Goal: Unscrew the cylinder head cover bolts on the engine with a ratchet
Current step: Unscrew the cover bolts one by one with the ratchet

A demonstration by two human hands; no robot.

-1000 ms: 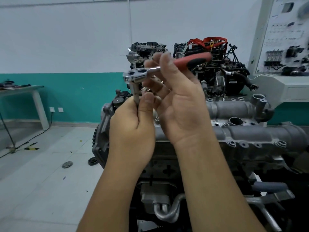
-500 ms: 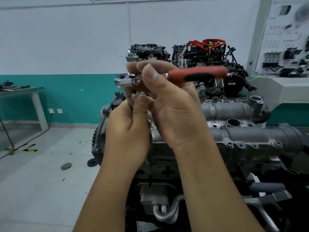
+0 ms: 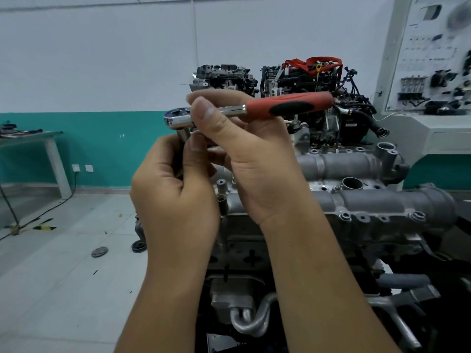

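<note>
Red-and-black ratchet handle [image 3: 289,107], chrome head [image 3: 178,119]; grey engine [image 3: 382,202]; teal-banded wall [image 3: 102,146], perhaps white above.

We count 2 hands: left hand [image 3: 175,197], right hand [image 3: 254,159]. 1 ratchet [image 3: 254,110] with 1 socket [image 3: 184,135] under its head. 3 engines: 1 near engine [image 3: 369,205], 2 at the back [image 3: 224,77] [image 3: 305,82]. 1 tabletop [image 3: 30,137] at left, 1 display board [image 3: 433,54] at right. 2 round parts on the floor [image 3: 99,251] [image 3: 139,246]. 2 wall sockets [image 3: 82,168].
</note>
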